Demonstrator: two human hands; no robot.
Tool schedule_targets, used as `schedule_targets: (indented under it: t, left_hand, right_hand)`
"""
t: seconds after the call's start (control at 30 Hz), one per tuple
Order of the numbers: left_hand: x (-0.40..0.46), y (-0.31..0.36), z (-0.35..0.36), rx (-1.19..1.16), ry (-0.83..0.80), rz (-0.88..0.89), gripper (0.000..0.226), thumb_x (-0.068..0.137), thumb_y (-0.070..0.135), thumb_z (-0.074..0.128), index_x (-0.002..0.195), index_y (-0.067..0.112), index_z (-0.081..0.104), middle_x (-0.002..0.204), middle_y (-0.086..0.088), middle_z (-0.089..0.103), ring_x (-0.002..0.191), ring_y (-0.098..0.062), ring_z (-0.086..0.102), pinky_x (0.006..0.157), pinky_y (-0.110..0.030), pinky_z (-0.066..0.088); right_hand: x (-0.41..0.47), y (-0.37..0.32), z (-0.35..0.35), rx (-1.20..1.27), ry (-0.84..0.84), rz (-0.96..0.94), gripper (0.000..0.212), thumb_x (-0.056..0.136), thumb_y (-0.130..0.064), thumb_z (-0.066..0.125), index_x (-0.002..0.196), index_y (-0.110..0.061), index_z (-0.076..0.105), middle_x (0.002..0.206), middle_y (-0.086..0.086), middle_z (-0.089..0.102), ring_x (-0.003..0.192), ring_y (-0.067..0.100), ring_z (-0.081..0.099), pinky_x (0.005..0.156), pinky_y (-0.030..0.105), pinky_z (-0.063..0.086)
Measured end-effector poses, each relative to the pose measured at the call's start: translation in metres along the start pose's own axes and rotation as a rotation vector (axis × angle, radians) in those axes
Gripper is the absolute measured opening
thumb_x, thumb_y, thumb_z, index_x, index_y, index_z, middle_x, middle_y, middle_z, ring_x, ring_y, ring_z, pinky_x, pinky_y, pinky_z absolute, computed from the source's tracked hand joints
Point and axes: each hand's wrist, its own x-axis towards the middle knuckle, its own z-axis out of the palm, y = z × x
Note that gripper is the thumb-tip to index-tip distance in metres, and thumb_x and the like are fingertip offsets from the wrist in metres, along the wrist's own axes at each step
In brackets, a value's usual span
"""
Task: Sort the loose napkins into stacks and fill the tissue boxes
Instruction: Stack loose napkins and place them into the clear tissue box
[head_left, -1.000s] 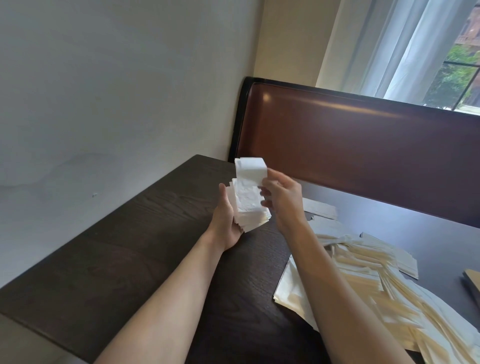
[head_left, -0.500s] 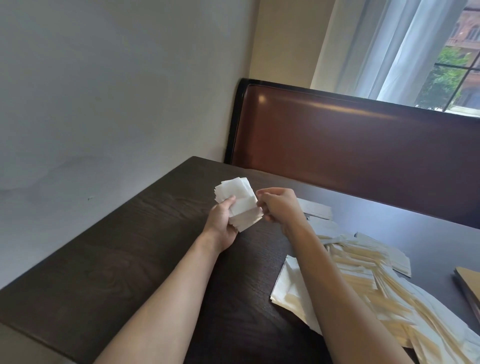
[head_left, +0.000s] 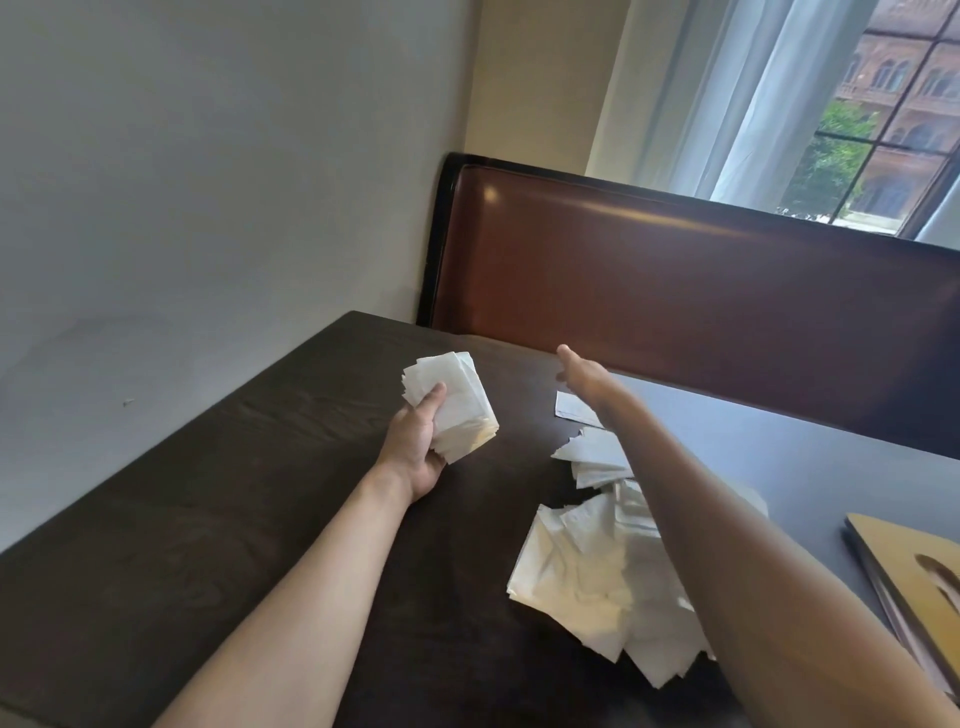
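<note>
We hold a gathered stack of napkins (head_left: 457, 410) in our left hand (head_left: 418, 447), fingers curled round its lower edge and the thumb pressed on its top face; it sits above the dark counter (head_left: 208, 519) at about ten o'clock from the loose pile. Our right hand (head_left: 584, 376) reaches out over the counter toward twelve o'clock with fingers straight and spread, holding nothing, just above a single flat napkin (head_left: 574, 408).

The loose napkins (head_left: 608, 571) lie in a ragged heap at four o'clock from the stack, overlapping at all angles, partly hidden under our right forearm. We judge them very light, thin and limp: soft folded paper with a faintly crinkled face, likely to slide over each other and to tear or crease if pinched hard. A single sheet is best taken by an edge or corner between thumb and fingertip. The stack wants a grip across its short sides, squeezed enough to stop the leaves fanning; its far corner already splays a little.

At three o'clock, at the frame's edge, lies a tan tissue box (head_left: 919, 577), seemingly stiff card with a slot cut in its face. The counter shows dark, matte wood grain; behind it stands a smooth brown bench back (head_left: 675, 291).
</note>
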Motion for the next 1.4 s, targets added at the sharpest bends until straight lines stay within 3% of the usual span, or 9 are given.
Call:
schedule_targets:
  t: [0.13, 0.4, 0.5, 0.57, 0.83, 1.0, 1.17, 1.23, 1.4]
  left_hand:
    - [0.001, 0.0, 0.0, -0.012, -0.022, 0.002, 0.031, 0.101, 0.029, 0.058, 0.128, 0.014, 0.059, 0.096, -0.006, 0.07, 0.08, -0.021, 0.069, 0.058, -0.031, 0.059]
    - [0.003, -0.001, -0.001, -0.017, -0.012, 0.006, 0.035, 0.1, 0.03, 0.059, 0.131, 0.015, 0.058, 0.1, -0.007, 0.069, 0.087, -0.023, 0.068, 0.069, -0.036, 0.059]
    - [0.003, -0.001, -0.002, -0.023, 0.001, 0.004, 0.036, 0.099, 0.031, 0.06, 0.131, 0.014, 0.058, 0.103, -0.009, 0.068, 0.09, -0.025, 0.068, 0.073, -0.039, 0.057]
    - [0.002, 0.0, -0.001, -0.026, 0.003, 0.006, 0.036, 0.1, 0.031, 0.059, 0.13, 0.012, 0.059, 0.1, -0.009, 0.069, 0.087, -0.025, 0.068, 0.074, -0.039, 0.057]
    - [0.003, -0.001, -0.002, -0.027, 0.017, 0.006, 0.022, 0.1, 0.03, 0.06, 0.117, 0.017, 0.062, 0.099, -0.007, 0.068, 0.089, -0.024, 0.067, 0.073, -0.037, 0.056]
    - [0.001, 0.0, -0.002, -0.038, 0.024, 0.005, 0.027, 0.099, 0.03, 0.06, 0.122, 0.016, 0.061, 0.103, -0.008, 0.068, 0.09, -0.025, 0.067, 0.07, -0.037, 0.055]
    - [0.0, 0.001, -0.001, -0.062, 0.051, -0.006, 0.018, 0.099, 0.029, 0.061, 0.113, 0.018, 0.061, 0.102, -0.008, 0.068, 0.09, -0.025, 0.066, 0.074, -0.038, 0.056]
    - [-0.001, 0.0, 0.001, -0.056, 0.06, 0.002, 0.016, 0.099, 0.03, 0.061, 0.112, 0.019, 0.06, 0.105, -0.008, 0.068, 0.093, -0.025, 0.067, 0.075, -0.038, 0.056]
    - [-0.003, 0.0, 0.002, -0.005, 0.026, 0.022, 0.035, 0.099, 0.046, 0.055, 0.122, 0.02, 0.06, 0.115, -0.007, 0.071, 0.106, -0.024, 0.068, 0.089, -0.041, 0.057]
  right_hand:
    - [-0.001, 0.014, 0.012, -0.074, -0.059, 0.042, 0.082, 0.097, -0.068, 0.016, 0.151, -0.009, 0.036, 0.153, 0.01, 0.042, 0.132, 0.029, 0.045, 0.116, 0.044, 0.024]
    - [0.0, 0.019, 0.024, -0.071, -0.128, -0.031, 0.102, 0.079, -0.084, 0.016, 0.146, -0.012, 0.045, 0.144, 0.008, 0.051, 0.122, 0.024, 0.052, 0.112, 0.04, 0.034]
    - [0.0, 0.016, 0.023, 0.16, -0.221, -0.063, 0.065, 0.102, -0.058, 0.028, 0.134, -0.007, 0.051, 0.113, 0.012, 0.063, 0.084, 0.02, 0.059, 0.082, 0.031, 0.051]
    - [0.002, 0.019, 0.022, 0.202, -0.167, -0.088, 0.051, 0.103, -0.047, 0.042, 0.13, -0.006, 0.055, 0.104, 0.01, 0.064, 0.087, 0.021, 0.062, 0.088, 0.036, 0.055]
    - [-0.002, 0.029, 0.032, -0.605, -0.097, -0.237, 0.028, 0.085, -0.037, 0.07, 0.094, -0.011, 0.076, 0.086, 0.003, 0.066, 0.083, 0.022, 0.06, 0.065, 0.026, 0.045]
    - [-0.004, 0.032, 0.033, -0.473, -0.079, -0.29, 0.02, 0.089, -0.028, 0.07, 0.099, -0.011, 0.077, 0.093, 0.002, 0.069, 0.08, 0.015, 0.058, 0.067, 0.023, 0.044]
    - [-0.016, 0.011, 0.021, 0.233, 0.195, -0.28, 0.02, 0.088, -0.021, 0.071, 0.07, -0.016, 0.066, 0.073, 0.0, 0.062, 0.066, 0.011, 0.055, 0.056, 0.021, 0.041]
    - [-0.026, -0.003, 0.019, 0.41, 0.18, -0.261, 0.006, 0.089, -0.019, 0.071, 0.086, -0.014, 0.07, 0.084, 0.002, 0.067, 0.07, 0.01, 0.06, 0.052, 0.02, 0.045]
    - [-0.046, -0.025, 0.039, 0.684, -0.071, -0.203, 0.038, 0.087, -0.002, 0.07, 0.123, -0.007, 0.059, 0.107, 0.009, 0.067, 0.087, 0.019, 0.067, 0.067, 0.029, 0.059]
